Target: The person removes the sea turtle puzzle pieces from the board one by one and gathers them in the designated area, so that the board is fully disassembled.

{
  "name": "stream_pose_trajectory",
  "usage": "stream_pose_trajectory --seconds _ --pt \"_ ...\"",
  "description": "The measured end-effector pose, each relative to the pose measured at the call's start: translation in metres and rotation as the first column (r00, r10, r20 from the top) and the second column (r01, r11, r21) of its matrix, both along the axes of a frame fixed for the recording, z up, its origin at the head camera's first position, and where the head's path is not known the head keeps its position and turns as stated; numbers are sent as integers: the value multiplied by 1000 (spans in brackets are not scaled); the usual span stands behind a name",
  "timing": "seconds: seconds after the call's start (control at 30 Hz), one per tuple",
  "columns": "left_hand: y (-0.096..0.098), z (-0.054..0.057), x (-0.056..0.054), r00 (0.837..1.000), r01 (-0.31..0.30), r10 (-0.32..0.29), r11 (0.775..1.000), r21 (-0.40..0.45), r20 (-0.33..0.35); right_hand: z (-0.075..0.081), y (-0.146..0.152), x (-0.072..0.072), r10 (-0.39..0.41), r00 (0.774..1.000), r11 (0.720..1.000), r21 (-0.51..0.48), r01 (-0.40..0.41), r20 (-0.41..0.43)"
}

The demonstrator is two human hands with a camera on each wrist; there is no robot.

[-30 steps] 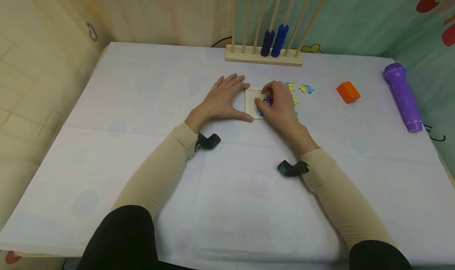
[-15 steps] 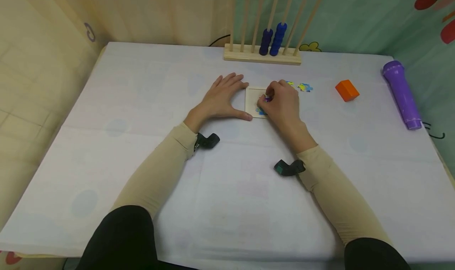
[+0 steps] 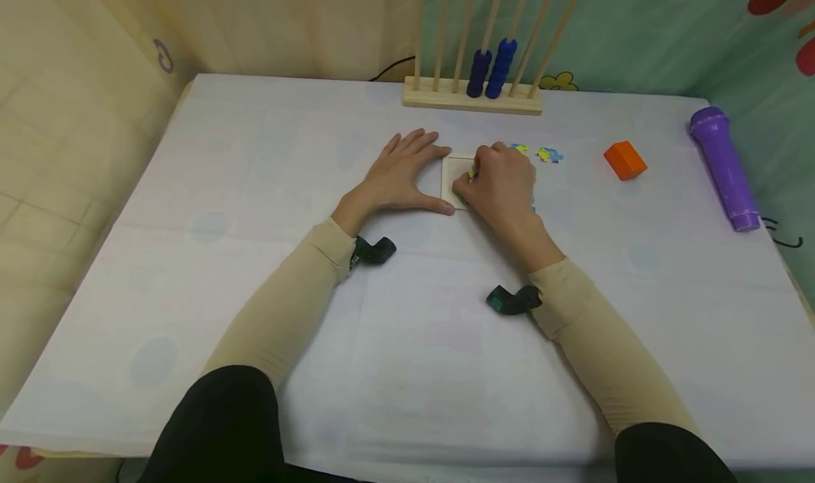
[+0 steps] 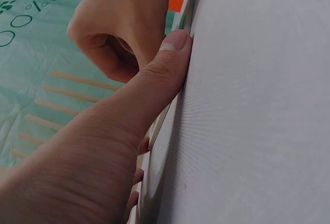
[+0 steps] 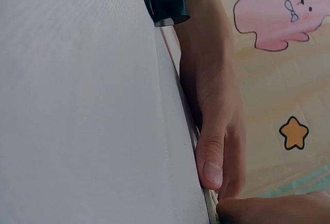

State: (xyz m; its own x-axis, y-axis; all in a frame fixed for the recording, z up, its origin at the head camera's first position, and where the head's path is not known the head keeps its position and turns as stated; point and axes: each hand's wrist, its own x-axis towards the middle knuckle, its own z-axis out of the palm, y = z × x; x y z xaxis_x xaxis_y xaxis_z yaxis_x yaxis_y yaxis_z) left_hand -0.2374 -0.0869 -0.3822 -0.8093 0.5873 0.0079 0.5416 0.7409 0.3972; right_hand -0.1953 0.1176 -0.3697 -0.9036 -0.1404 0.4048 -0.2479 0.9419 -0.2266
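The left hand (image 3: 400, 177), fingers spread, borders the wooden jigsaw tray (image 3: 453, 172), probably bracing it against the curled right hand's (image 3: 506, 184) pressure (whether that pinches anything is hidden)

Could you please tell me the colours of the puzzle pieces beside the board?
Yellow and blue puzzle pieces; best in the head view.
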Motion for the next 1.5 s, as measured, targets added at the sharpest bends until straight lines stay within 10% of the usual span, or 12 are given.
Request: stream_pose_trajectory --seconds 0.47,1.2,1.5 --pt "0 -3 -2 1000 -4 4 1000 13 0 -4 10 -4 46 997 993 -114 -38 69" --pt "3 1 -1 1000 -6 6 1000 -2 7 -2 43 0 240 946 906 -399 -138 218" --pt "2 0 -2 1000 -10 10 1000 -19 5 -1 50 18 178 964 944 -312 -110 198"
